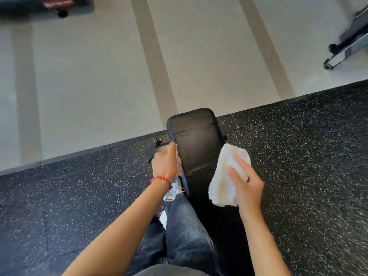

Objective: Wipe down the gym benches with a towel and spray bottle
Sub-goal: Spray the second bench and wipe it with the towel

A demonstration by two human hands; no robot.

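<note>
Two hands are occupied: the left hand (164, 166) is curled round a clear spray bottle (170, 193), light and likely slick, best held at its neck. A soft, limp white towel (227, 176) is pinched under the right hand (247, 186) fingers, beside the black bench pad (196, 144).

The black bench pad (196, 144) runs away from the person, its top bare between the two hands. The left hand (164, 165), gripping a clear spray bottle (171, 193), crowds the pad's left edge; the right hand (246, 185), holding a white towel (229, 176), hangs just off the right edge. Speckled rubber floor (298, 156) lies open on both sides. A denim-clad leg (185, 232) blocks the near left side. Other equipment (346, 42) stands well apart on the pale floor (99, 76).
</note>
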